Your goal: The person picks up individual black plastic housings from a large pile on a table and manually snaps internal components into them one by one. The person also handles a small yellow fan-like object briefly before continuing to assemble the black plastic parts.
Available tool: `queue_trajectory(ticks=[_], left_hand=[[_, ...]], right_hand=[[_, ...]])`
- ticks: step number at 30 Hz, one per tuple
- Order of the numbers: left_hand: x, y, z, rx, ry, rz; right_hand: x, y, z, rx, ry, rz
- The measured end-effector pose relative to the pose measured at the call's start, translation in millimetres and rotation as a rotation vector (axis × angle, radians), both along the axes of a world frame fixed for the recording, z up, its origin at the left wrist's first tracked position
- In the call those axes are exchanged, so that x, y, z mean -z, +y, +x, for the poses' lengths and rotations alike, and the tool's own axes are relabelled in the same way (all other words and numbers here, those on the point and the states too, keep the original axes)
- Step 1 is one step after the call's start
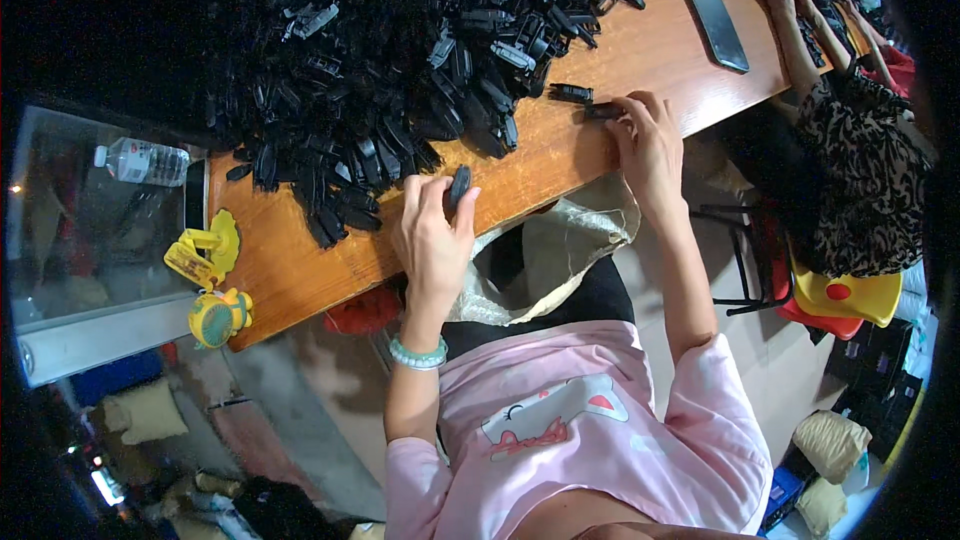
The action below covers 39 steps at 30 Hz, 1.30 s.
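My left hand [434, 230] is over the near edge of the table, closed on a small black plastic piece [460, 186] that stands up between thumb and fingers. Farther right, my right hand [650, 145] pinches another dark piece [602, 111] by its end, low over the tabletop. Just beyond it lies a loose black piece [571, 93] with slots along its side. A big heap of similar black plastic pieces [380, 70] covers the far left of the table. Their exact kind is too small to make out.
The wooden table [330, 275] carries a phone [716, 27] at the right. A yellow toy-like gadget [213, 285] sits at its left corner, near a plastic bottle [145, 161]. A pale sack [560, 250] hangs open at my lap. Another person's arms [795, 35] rest at the right.
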<state>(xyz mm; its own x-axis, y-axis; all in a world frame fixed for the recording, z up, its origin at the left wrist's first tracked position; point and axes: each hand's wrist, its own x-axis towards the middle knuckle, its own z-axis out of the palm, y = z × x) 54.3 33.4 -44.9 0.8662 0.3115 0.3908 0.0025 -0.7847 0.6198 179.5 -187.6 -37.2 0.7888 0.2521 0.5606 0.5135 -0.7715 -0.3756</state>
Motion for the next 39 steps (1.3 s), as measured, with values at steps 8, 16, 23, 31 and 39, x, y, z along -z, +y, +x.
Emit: queue_trajectory(ticks=[8,16,23,31,39], left_hand=[[-8.4,-10.9,-9.1,0.133,-0.003,-0.945],[-25.8,-21.3,-23.3,0.332,0.373,-0.820],[-34.7,-28.5,-25.9,0.409,0.051,-0.464],[-41.8,-25.2,-28.1,0.410,0.094,-0.379],[-54.9,-36.3,-20.4,0.394,-0.020,-0.258]], right_hand=[[-2.7,-5.1,-6.3,-0.137,0.108,0.075],[-15.5,15.7,-42.9,-0.592,0.706,0.612],[-32.4,23.5,-69.5,-0.865,0.987,1.003],[-22.6,17.2,-87.0,-0.737,0.508,0.236],[-17.4,10.3,-86.7,-0.764,0.307,0.111]])
